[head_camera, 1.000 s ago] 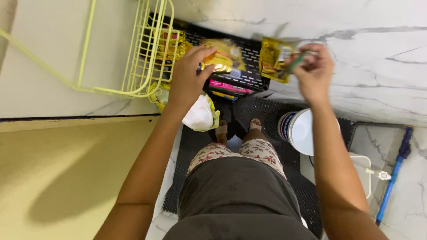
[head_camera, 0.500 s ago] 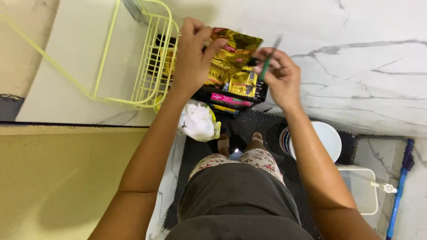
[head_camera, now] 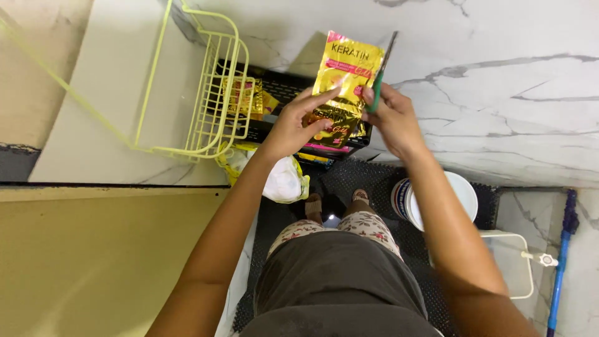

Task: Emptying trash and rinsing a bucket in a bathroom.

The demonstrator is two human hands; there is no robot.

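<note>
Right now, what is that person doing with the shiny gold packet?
A person stands on a dark mat and holds a gold sachet up in front of them. The left hand has a grip on its lower part, and the right hand holds green-handled scissors against the packet's right edge. The packet looks uncut so far. Below it sits a black crate with more packets, next to a yellow wire basket.

Bright, even indoor light. The gold sachet (head_camera: pixel 346 78) throws a soft shadow to its left on the marble wall (head_camera: pixel 499 75) and shows glare. Edges bend, perhaps from a wide lens; focus is sharp.
</note>
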